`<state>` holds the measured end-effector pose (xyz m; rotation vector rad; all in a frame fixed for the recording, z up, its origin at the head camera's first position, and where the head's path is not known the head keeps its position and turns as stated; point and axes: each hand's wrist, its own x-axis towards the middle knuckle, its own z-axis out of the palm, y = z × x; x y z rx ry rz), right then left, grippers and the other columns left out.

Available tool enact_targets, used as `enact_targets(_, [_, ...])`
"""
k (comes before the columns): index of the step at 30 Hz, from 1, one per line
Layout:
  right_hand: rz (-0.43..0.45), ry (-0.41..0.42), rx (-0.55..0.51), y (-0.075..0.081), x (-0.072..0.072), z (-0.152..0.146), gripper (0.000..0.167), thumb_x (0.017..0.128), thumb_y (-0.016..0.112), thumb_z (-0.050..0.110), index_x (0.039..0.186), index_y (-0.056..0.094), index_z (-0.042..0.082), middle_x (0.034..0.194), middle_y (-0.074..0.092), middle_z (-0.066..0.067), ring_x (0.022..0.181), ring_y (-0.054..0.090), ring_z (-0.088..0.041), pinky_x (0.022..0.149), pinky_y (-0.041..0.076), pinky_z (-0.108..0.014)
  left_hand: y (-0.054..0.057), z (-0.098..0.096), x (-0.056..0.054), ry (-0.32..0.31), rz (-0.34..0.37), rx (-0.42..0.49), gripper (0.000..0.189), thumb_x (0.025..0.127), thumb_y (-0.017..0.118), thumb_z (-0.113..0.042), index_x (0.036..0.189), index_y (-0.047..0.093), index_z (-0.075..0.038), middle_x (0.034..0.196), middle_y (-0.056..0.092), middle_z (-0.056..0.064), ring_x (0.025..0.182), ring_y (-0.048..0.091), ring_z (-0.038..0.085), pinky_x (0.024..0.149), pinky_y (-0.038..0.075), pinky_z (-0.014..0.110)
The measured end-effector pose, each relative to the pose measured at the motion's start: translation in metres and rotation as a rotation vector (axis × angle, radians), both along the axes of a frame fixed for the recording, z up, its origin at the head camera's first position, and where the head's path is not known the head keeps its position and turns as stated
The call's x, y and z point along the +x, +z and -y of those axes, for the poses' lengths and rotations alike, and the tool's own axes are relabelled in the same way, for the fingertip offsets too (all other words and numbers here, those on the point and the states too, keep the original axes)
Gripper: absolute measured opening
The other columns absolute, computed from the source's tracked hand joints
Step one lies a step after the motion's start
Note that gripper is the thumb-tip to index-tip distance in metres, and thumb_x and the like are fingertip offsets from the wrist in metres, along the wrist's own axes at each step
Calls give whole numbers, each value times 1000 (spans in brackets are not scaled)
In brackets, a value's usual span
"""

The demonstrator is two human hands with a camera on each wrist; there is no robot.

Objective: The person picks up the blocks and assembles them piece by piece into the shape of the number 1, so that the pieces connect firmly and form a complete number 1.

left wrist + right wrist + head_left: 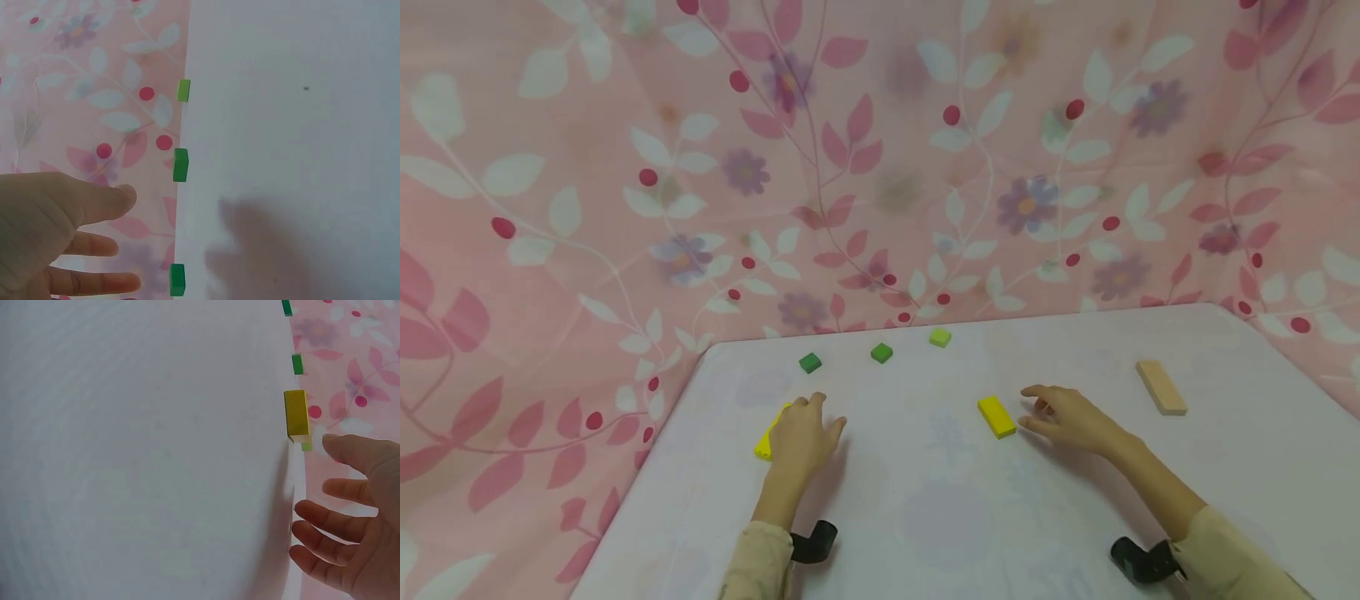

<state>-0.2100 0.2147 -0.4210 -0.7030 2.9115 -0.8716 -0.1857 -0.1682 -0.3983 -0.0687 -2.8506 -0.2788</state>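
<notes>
My left hand [802,435] hovers over the left side of the table and partly covers a yellow piece [764,448] with a bumpy near end. In the left wrist view its thumb and two fingers stretch out with nothing between them. My right hand [1066,419] is just right of a yellow rectangular block [997,417], its fingers loosely bent and apart. A gap shows between that block and the fingertips in the right wrist view. Farther back lie a dark green block [810,362], a mid-green block [882,353] and a light green block [940,337].
A plain wooden block [1161,387] lies at the right of the white table [955,525]. Pink flowered cloth [880,167] hangs behind the table's far edge, close to the green blocks. Black wrist devices [815,543] sit at both cuffs.
</notes>
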Motion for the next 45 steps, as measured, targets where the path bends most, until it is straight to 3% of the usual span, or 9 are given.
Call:
enact_targets(10, [46,31,-10,0,-7,13,47,86,67,26,118,56,-7,82,60,-3,71,51,-13,64,47,-26,-4,22,-1,56,52,44,51,82,69,-33,121,57,-2,109,55,25,103,50,42,71,49,54])
enact_targets(32, [103,25,-5,-3,-12,29,48,85,69,24,119,55,-6,80,58,-1,69,51,-13,63,46,-27,-10,33,-2,93,70,41,52,81,70,-30,121,57,0,105,54,26,98,50,42,72,48,53])
enact_targets(45, [52,35,0,-3,-10,29,47,84,70,23,118,56,-6,82,58,-2,71,52,-13,65,47,-29,-13,42,-1,125,82,82,50,82,68,-29,119,55,2,102,53,25,97,48,41,75,45,53])
